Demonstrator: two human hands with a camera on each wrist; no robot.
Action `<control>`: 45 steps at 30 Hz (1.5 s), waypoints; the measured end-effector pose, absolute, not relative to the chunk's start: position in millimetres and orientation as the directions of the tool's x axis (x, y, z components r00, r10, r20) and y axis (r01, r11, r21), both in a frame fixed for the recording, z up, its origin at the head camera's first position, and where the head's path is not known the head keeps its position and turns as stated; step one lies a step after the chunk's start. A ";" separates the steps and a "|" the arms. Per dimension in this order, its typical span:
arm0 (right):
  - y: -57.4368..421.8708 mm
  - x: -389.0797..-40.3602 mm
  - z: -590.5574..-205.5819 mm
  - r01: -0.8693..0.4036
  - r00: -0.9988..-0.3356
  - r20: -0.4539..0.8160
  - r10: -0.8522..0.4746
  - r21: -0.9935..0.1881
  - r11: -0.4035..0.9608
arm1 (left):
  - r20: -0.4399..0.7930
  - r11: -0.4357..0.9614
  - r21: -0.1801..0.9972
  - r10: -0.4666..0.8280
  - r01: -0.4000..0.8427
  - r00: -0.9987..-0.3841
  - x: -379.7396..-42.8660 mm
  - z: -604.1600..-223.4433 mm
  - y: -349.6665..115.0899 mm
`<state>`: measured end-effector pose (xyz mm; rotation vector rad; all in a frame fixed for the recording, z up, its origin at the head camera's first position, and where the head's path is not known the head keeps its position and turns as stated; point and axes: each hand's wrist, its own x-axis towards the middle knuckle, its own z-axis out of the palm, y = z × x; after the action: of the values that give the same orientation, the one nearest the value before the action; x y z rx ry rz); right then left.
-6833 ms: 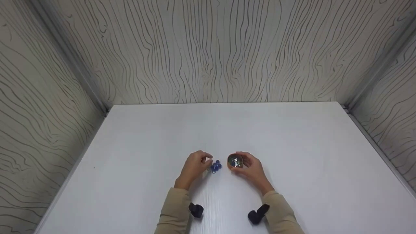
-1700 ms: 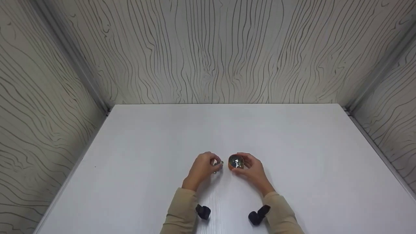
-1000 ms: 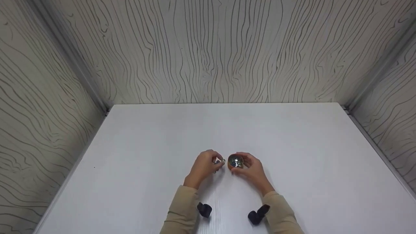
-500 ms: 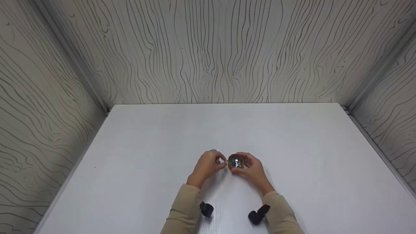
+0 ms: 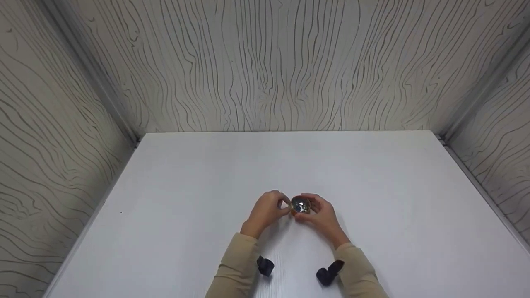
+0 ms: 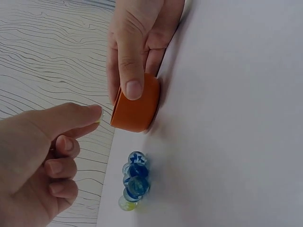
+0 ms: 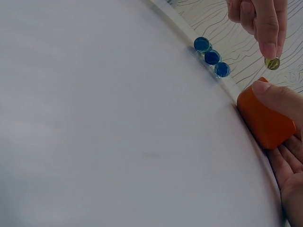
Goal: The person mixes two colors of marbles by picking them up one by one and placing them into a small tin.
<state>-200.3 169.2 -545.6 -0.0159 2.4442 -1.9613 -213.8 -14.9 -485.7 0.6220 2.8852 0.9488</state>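
Note:
My left hand [image 5: 266,212] pinches a clear marble with yellow-green in it [image 7: 273,63] between thumb and forefinger. The marble is just above and left of the rim of a small orange bowl [image 6: 135,111]. My right hand [image 5: 326,217] grips that bowl from its right side, thumb on the near wall, and the bowl sits on the table. From above, the bowl's inside looks dark and shiny with glassy marbles. Several blue and clear marbles [image 6: 138,186] lie clustered on the table beneath my left hand, hidden by it in the head view.
The white tabletop [image 5: 198,174] spreads around both hands. Wood-grain panels [image 5: 265,66] stand behind it and at both sides. A black wrist camera [image 5: 265,266] juts from the left sleeve, another black camera [image 5: 327,275] from the right.
My left hand has moved from over the loose marbles rightward to the bowl's rim, now pinching one marble. My right hand and the bowl have stayed in place.

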 end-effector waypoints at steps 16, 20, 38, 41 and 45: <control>169.5 -200.5 -547.7 -0.036 -0.999 0.037 -0.003 -0.970 0.240 | 0.074 0.732 0.568 0.409 0.376 -0.909 -215.1 -485.8 -9.3; 169.4 -200.9 -547.5 -0.034 -0.999 0.034 -0.002 -0.971 0.237 | 0.091 0.730 0.557 0.419 0.395 -0.903 -216.1 -487.4 -8.1; 169.6 -200.1 -546.0 -0.033 -0.999 0.028 -0.025 -0.978 0.206 | 0.095 0.725 0.560 0.425 0.401 -0.900 -217.6 -491.4 -4.3; 169.0 -199.1 -544.4 -0.044 -0.999 0.040 -0.023 -0.977 0.208 | 0.102 0.729 0.551 0.424 0.406 -0.900 -216.7 -492.3 -3.7; 168.6 -198.7 -543.1 -0.043 -0.999 0.040 -0.017 -0.975 0.218 | 0.095 0.736 0.549 0.415 0.396 -0.905 -215.7 -493.2 -3.5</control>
<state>-198.7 168.6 -543.1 -0.0609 2.4672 -1.9772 -215.7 -3.5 -493.2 0.6765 2.8954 0.9041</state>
